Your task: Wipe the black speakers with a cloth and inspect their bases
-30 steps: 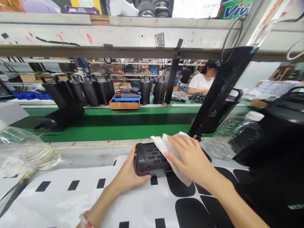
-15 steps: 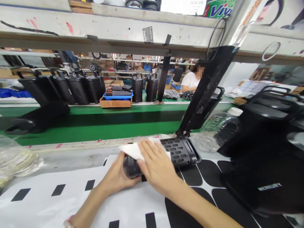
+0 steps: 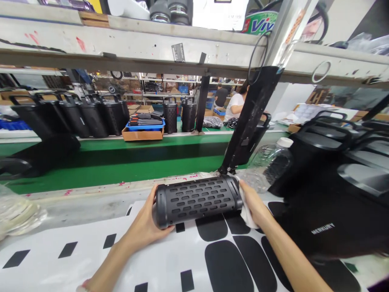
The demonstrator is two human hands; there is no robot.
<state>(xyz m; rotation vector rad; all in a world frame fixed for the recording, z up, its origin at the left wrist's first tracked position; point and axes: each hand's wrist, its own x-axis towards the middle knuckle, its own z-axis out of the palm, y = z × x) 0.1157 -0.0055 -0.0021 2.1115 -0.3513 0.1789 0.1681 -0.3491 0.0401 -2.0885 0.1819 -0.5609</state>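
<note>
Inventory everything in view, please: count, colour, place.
Patterned sheet: one, white with black shapes, foreground
Slotted cylinder: one, black, centre
Cloth: one, white, cylinder's right end
Bottle: one, clear with white cap, right
Plastic vessel: one, clear, left edge
Strip: one, green, behind cylinder
Handled units: several, black, right and beyond strip
Tray: one, blue, inside brown box
Shelf: one, whitish, overhead
Co-workers: two, white and dark tops, background
Other clutter: uncounted, mixed, shelf and background
Left hand: one, bare, cylinder's left end
Right hand: one, bare, cylinder's right end

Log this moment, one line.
left hand: grips left end of black slotted plastic-looking cylinder | right hand: white cloth at right end, grip partly hidden | cylinder: sideways over black-patterned white sheet
</note>
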